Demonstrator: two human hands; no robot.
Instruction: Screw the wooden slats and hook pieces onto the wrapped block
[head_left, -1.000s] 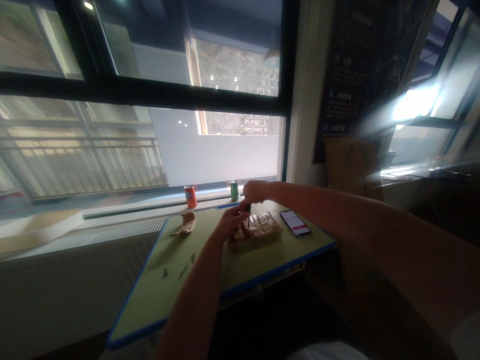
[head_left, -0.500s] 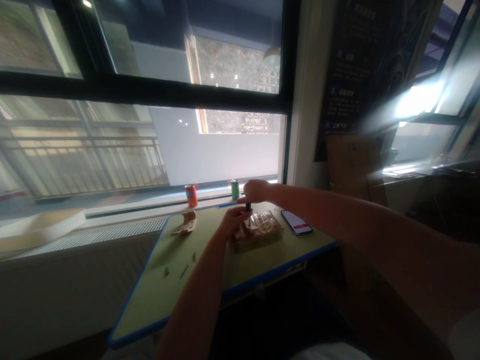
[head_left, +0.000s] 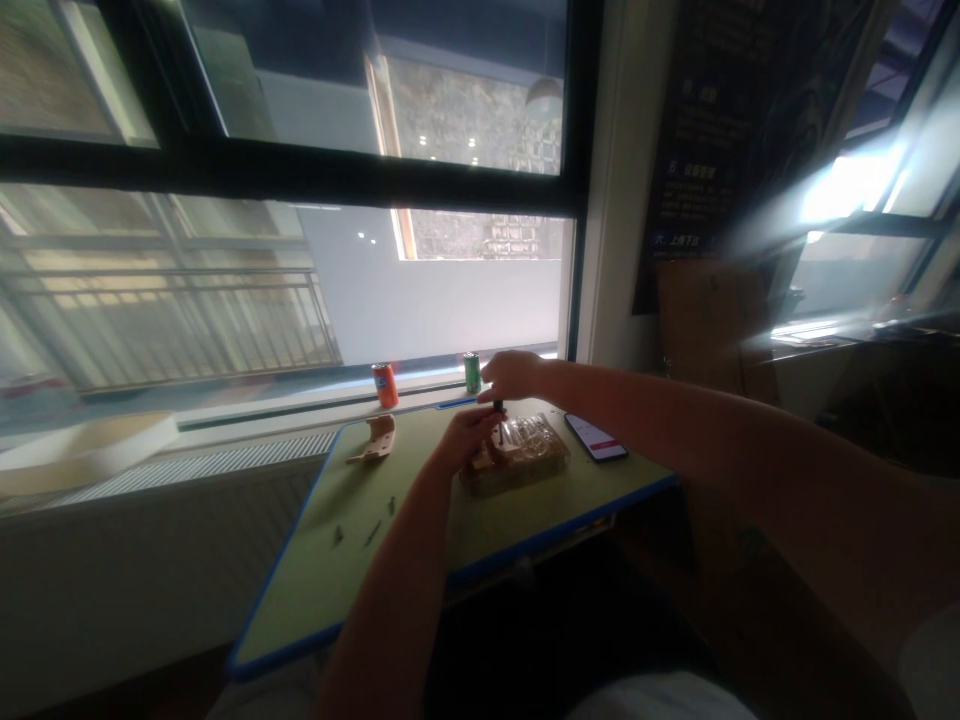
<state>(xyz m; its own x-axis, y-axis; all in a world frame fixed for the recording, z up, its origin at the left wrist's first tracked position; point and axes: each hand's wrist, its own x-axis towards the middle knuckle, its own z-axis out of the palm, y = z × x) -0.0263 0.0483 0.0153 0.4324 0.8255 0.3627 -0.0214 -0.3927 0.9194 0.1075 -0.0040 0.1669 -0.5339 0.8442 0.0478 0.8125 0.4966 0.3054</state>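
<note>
A brown wooden piece under a clear plastic cover (head_left: 525, 455) lies on the green table (head_left: 420, 530). My right hand (head_left: 514, 375) is closed round the dark handle of a screwdriver (head_left: 498, 406) that stands upright over the piece's left end. My left hand (head_left: 469, 435) rests at that same end, fingers curled near the tool's tip; what they pinch is too small to see.
A phone (head_left: 596, 437) with a lit screen lies right of the piece. A small wooden part (head_left: 375, 440) and a few loose screws (head_left: 367, 530) lie to the left. An orange can (head_left: 385, 385) and a green can (head_left: 472, 372) stand on the window sill.
Both hands stay at the wooden piece with the screwdriver upright. The view has shifted slightly, so everything sits a little higher and to the right.
</note>
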